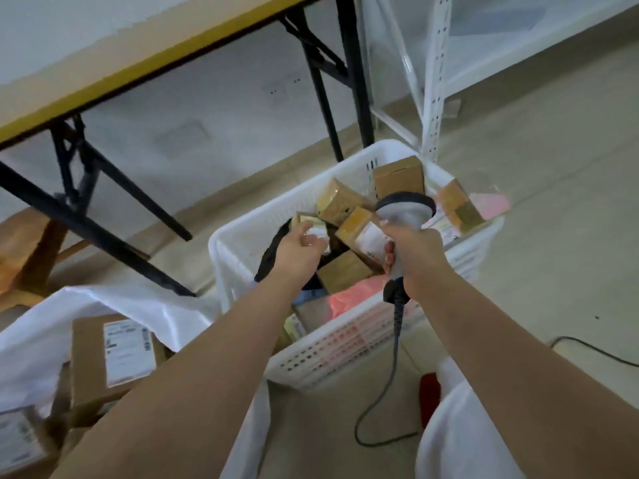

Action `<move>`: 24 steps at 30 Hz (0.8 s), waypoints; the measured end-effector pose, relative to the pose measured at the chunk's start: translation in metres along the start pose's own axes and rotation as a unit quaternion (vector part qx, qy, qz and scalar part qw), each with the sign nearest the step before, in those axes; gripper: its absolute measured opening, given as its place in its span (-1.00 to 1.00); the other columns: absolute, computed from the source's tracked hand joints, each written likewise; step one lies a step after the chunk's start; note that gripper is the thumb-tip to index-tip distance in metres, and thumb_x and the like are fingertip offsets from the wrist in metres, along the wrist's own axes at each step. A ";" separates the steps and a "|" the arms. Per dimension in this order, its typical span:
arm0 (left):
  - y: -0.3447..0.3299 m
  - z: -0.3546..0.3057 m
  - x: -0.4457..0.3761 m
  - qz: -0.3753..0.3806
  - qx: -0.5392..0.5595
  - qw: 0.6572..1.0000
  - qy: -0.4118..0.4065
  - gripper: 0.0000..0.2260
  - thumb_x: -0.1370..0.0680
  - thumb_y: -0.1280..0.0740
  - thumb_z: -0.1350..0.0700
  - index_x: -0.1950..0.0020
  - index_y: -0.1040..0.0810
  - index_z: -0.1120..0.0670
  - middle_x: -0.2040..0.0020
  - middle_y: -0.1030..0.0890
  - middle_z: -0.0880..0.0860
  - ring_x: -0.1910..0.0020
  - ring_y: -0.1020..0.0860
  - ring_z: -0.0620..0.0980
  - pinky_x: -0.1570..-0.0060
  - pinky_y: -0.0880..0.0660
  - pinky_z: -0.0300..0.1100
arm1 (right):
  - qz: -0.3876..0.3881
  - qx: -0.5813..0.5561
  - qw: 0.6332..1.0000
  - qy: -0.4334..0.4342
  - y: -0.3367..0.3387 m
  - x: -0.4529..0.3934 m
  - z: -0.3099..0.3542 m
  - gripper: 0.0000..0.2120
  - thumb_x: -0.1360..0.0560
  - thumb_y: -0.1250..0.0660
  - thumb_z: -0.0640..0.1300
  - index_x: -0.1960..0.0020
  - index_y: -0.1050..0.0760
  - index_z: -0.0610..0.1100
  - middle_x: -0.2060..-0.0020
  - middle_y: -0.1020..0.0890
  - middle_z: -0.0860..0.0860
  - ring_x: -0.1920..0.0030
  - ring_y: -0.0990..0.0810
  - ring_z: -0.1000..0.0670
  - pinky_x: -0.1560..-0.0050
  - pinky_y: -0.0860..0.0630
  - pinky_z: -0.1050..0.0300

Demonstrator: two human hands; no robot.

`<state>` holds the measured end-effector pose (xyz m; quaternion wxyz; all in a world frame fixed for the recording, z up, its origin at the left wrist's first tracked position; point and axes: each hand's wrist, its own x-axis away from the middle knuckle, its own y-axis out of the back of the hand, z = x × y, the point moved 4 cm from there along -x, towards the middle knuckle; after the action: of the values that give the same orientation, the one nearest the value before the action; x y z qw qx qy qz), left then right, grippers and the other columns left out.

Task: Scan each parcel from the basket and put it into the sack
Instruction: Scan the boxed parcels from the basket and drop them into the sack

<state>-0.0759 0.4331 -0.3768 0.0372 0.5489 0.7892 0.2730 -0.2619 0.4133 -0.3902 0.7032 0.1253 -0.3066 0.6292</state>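
A big white plastic basket (345, 354) is sitting on the floor in front of you, and it is holding lots of brown cardboard parcels (340, 202) piled every which way. Some pink soft bags (349, 299) are lying among them. To your left, the white sack (103, 302) is lying open, and a brown box with a white label (114, 354) is resting inside it.

A folding table with a yellow edge (138, 67) is standing behind the sack, and a white metal shelf (432, 81) is standing behind the basket.

Your right hand (415, 257) is wrapping tight around the handle of a grey scanner (404, 209), and you are holding it just above the parcels. Its curly cord (390, 375) is hanging down to the floor.

Your left hand (297, 250) is hanging over the basket with loose, bent fingers, gripping nothing. It is blocking the parcels under it.
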 end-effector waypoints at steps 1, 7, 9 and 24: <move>-0.016 -0.005 -0.009 0.013 -0.007 1.000 -0.001 -0.59 -0.59 -0.34 0.09 -0.43 -0.40 0.07 -0.07 -0.59 0.00 0.01 -0.57 -0.06 -0.03 -0.53 -0.16 | -0.019 -0.015 1.000 0.017 0.011 -0.009 0.005 -0.75 -0.47 -0.43 -0.12 0.20 -0.38 -0.19 0.48 -0.42 -0.06 0.46 -0.36 -0.02 0.30 -0.33 0.10; -0.121 -0.042 -0.051 0.117 -0.121 0.979 -0.112 -0.49 -0.52 -0.45 0.14 -0.42 -0.39 0.11 -0.09 -0.49 -0.03 -0.09 -0.50 -0.03 -0.13 -0.47 -0.10 | -0.091 -0.086 0.989 0.074 0.058 -0.049 0.037 -0.83 -0.51 -0.40 -0.09 0.12 -0.43 -0.13 0.27 -0.53 -0.05 0.24 -0.54 -0.06 0.21 -0.48 0.05; -0.160 -0.060 -0.060 0.151 -0.185 0.949 -0.204 -0.49 -0.45 -0.51 0.14 -0.35 -0.43 0.09 -0.07 -0.54 -0.07 -0.06 -0.52 -0.08 -0.09 -0.47 -0.12 | -0.113 -0.109 0.985 0.073 0.071 -0.062 0.044 -0.74 -0.46 -0.46 -0.07 0.02 -0.45 -0.19 0.21 -0.56 -0.08 0.22 -0.59 -0.10 0.24 -0.54 0.03; -0.268 -0.084 -0.081 0.073 -0.295 0.917 -0.260 -0.18 -0.49 -0.43 0.10 -0.59 0.01 0.10 -0.36 -0.23 0.16 -0.34 -0.30 0.17 -0.31 -0.35 0.05 | -0.185 -0.117 0.974 0.059 0.123 -0.091 0.049 -0.84 -0.49 -0.38 -0.18 0.14 -0.39 -0.16 0.28 -0.54 -0.06 0.31 -0.56 -0.06 0.33 -0.53 0.05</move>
<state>-0.3006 0.2617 -0.4514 0.3815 0.6205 0.5932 0.3430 -0.3952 0.3340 -0.4309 0.8337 0.0592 -0.3081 0.4545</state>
